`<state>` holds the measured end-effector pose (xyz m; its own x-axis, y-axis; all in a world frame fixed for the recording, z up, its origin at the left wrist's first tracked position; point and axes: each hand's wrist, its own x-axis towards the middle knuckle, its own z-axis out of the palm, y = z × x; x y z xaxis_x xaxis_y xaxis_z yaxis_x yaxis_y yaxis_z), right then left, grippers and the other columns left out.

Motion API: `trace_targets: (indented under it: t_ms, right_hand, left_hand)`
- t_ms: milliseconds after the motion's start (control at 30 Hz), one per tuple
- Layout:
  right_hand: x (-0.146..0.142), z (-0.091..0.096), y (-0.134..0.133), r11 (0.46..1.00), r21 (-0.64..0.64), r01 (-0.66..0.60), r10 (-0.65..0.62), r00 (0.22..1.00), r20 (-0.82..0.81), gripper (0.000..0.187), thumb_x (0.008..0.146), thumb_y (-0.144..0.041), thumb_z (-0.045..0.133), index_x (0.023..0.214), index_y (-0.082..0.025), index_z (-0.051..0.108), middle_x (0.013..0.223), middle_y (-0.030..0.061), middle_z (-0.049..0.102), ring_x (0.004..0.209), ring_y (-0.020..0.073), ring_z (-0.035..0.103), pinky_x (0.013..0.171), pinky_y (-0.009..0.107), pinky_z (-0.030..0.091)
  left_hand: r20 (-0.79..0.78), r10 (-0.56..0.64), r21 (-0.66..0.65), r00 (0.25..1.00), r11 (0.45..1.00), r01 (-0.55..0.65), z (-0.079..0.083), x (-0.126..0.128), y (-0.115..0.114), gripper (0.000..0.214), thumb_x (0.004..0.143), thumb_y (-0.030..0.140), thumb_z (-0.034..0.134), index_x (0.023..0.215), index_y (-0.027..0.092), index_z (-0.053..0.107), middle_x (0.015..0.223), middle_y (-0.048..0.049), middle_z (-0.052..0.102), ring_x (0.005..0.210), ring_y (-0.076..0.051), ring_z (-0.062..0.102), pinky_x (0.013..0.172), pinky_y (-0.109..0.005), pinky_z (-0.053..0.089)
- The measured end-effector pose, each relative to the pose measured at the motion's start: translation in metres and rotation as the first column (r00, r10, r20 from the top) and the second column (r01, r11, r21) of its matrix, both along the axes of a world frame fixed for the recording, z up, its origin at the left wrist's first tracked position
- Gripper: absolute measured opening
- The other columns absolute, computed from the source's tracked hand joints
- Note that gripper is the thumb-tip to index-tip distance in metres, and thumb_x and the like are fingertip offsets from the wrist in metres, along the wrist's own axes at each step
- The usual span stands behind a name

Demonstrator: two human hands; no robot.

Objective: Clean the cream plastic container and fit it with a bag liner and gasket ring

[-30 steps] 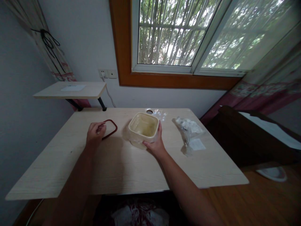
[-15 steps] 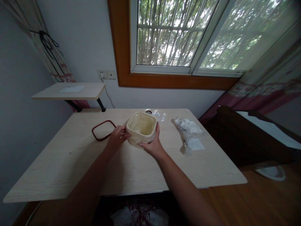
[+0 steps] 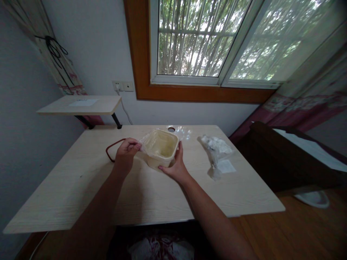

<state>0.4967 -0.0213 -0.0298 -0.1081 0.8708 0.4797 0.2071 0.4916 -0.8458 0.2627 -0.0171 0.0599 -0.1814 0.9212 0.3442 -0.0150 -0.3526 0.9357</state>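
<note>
Left hand (image 3: 126,153) pinched together on clear plastic film (image 3: 144,141) at the corner of a square cream ceramic container (image 3: 161,148), on the pale wood-grain worktop (image 3: 67,191). Right hand (image 3: 176,162) clamped the container's side. Dark red rubber gasket (image 3: 110,153) lay just left.

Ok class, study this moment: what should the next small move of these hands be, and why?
Probably the left hand should draw the clear plastic film a little further off the square cream container. It pinches the film, which stands away from the container's corner, while the right hand braces the container from the side.
</note>
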Motion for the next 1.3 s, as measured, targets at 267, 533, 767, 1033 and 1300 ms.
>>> trace_targets:
  t_ms: [267,533,767,1033,1300]
  right_hand:
    - [-0.001,0.004,-0.003,0.998,0.068,0.013,-0.016,0.999,0.041,0.151,0.057,-0.051,0.094,0.160,-0.033,-0.015,0.170,0.0144,0.001,0.157,0.0355,0.013,0.125,0.060,0.016]
    - [0.000,-0.003,-0.002,0.999,0.037,-0.001,0.002,1.000,-0.020,0.153,0.059,-0.049,0.093,0.157,-0.034,-0.023,0.169,0.0138,0.007,0.156,0.0353,0.016,0.124,0.063,0.017]
    - [0.001,0.006,-0.001,0.998,0.038,-0.050,0.053,0.993,-0.109,0.151,0.062,-0.052,0.092,0.156,-0.036,-0.025,0.170,0.0142,0.010,0.156,0.0349,0.021,0.124,0.063,0.017]
    - [0.004,0.009,0.001,0.998,0.004,-0.065,0.065,0.992,-0.105,0.148,0.063,-0.052,0.091,0.159,-0.034,-0.020,0.164,0.0178,0.028,0.151,0.0342,0.033,0.122,0.062,0.025]
    - [0.005,0.013,-0.002,1.000,-0.022,-0.014,0.012,0.993,-0.118,0.144,0.064,-0.050,0.090,0.160,-0.033,-0.016,0.168,0.0162,0.019,0.153,0.0336,0.029,0.124,0.061,0.023]
  left_hand:
    - [0.068,-0.037,0.060,0.997,0.998,0.033,0.028,0.018,0.006,0.018,0.076,0.031,0.079,0.082,0.020,0.065,0.062,0.0043,0.057,0.054,-0.010,0.053,0.055,-0.022,0.044]
    - [0.188,-0.115,0.120,0.975,0.988,0.093,0.045,0.047,0.010,0.020,0.076,0.032,0.081,0.082,0.021,0.066,0.069,0.0020,0.061,0.061,-0.010,0.056,0.057,-0.021,0.044]
    - [0.352,-0.120,0.168,0.928,0.984,0.063,0.040,0.052,0.017,0.024,0.079,0.037,0.080,0.086,0.022,0.061,0.074,0.0022,0.058,0.064,-0.009,0.054,0.062,-0.021,0.047]
    - [0.244,-0.015,0.141,0.970,0.990,-0.020,0.036,0.039,0.016,0.023,0.084,0.037,0.075,0.094,0.023,0.060,0.086,-0.0003,0.060,0.070,-0.010,0.058,0.065,-0.022,0.051]
    - [-0.471,0.277,0.613,0.838,0.785,0.086,0.044,0.013,0.003,0.026,0.081,0.020,0.075,0.105,0.031,0.073,0.121,-0.0060,0.061,0.109,-0.022,0.060,0.098,-0.043,0.053]
